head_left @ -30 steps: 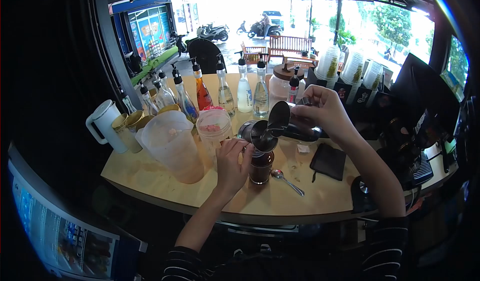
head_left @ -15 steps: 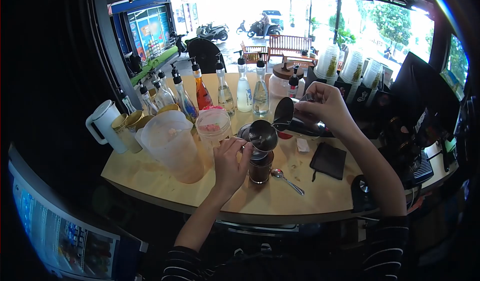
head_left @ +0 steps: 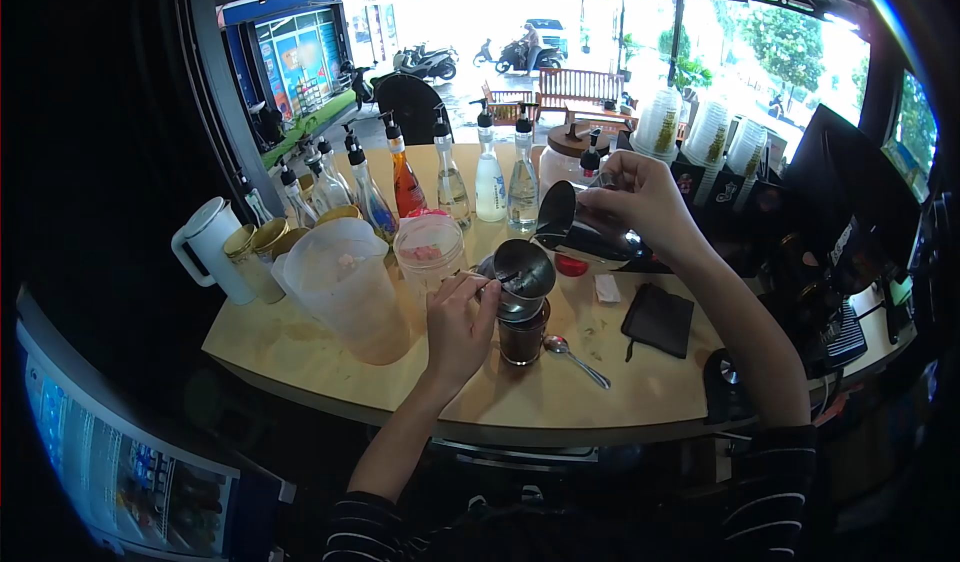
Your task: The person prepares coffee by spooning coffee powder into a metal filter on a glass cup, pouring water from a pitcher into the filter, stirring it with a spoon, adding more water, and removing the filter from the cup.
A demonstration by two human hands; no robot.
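Note:
A metal drip coffee filter (head_left: 525, 265) sits over a small glass (head_left: 523, 338) that looks dark inside. My left hand (head_left: 462, 320) is closed at the filter's near left side, its fingertips pinching the edge; a thin dark piece shows by them inside the filter. My right hand (head_left: 645, 202) grips a shiny metal pitcher (head_left: 608, 240) from above and behind. The pitcher is tilted left, its spout over the filter's upper right rim. Whether liquid is flowing I cannot tell. A spoon (head_left: 578, 362) lies on the counter right of the glass.
Left of my hand stand a large translucent jug (head_left: 345, 292) and a clear tub (head_left: 428, 247) with pink contents. Pump bottles (head_left: 455, 197) line the back. A dark folded cloth (head_left: 657, 320) and a small white packet (head_left: 607, 288) lie right. Stacked cups (head_left: 655, 127) stand behind.
The pitcher has shifted slightly left and lower, bringing its spout further over the filter. My left hand stays nearly in place at the filter's edge.

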